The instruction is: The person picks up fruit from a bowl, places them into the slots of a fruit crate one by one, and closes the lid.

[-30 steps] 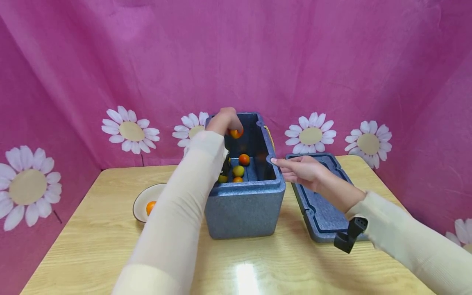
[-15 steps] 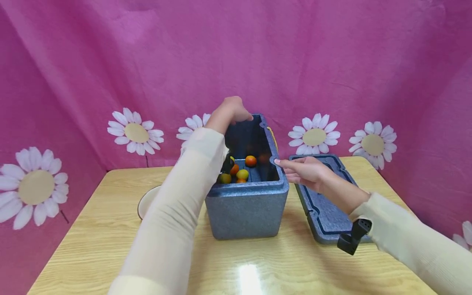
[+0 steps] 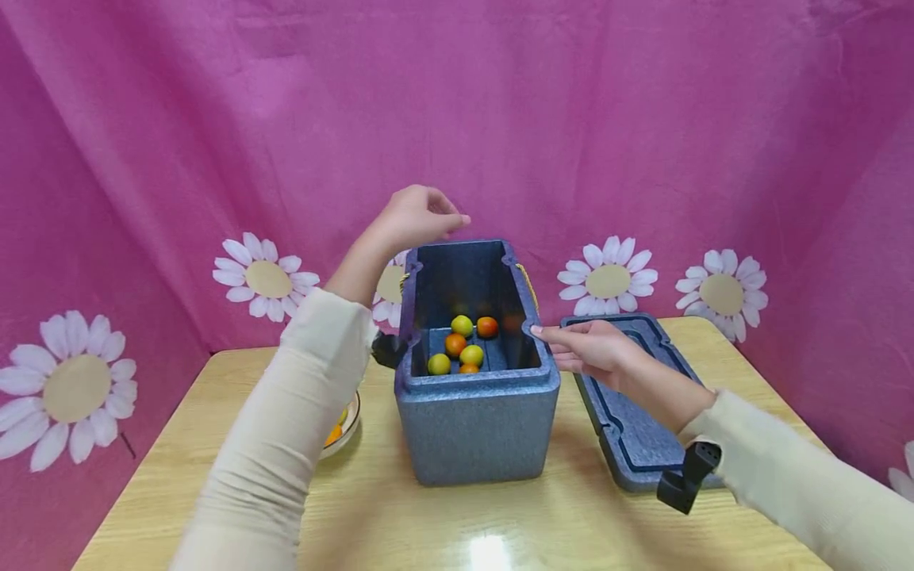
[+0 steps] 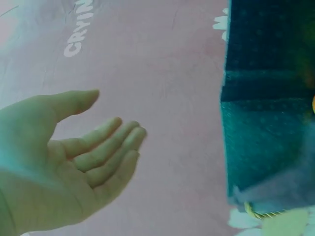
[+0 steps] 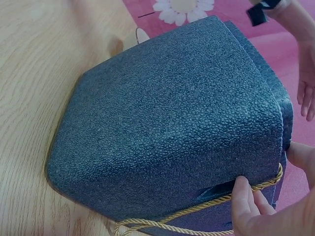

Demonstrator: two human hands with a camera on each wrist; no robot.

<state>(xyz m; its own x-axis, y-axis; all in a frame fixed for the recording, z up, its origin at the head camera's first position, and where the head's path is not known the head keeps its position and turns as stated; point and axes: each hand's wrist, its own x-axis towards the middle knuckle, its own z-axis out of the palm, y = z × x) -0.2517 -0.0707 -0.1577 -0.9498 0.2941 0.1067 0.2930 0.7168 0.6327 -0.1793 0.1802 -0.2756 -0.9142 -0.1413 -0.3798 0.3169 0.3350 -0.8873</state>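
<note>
the head view was bright and evenly lit, with a white patch of glare on the table (image 3: 178,468) toward its near edge, as if from above. soft, faint shadows fell on the tabletop beside the box (image 3: 474,440), whose inside was dark toward its far wall, though the fruit (image 3: 471,356) showed clearly. the left hand (image 3: 421,218) was slightly soft, and the sleeves (image 3: 807,468) looked stretched toward the table's near corners. the left wrist view was hazy and dim, tinted green, with the curtain (image 4: 162,73) washed out. the right wrist view was sharper, the box's grain crisp
</note>
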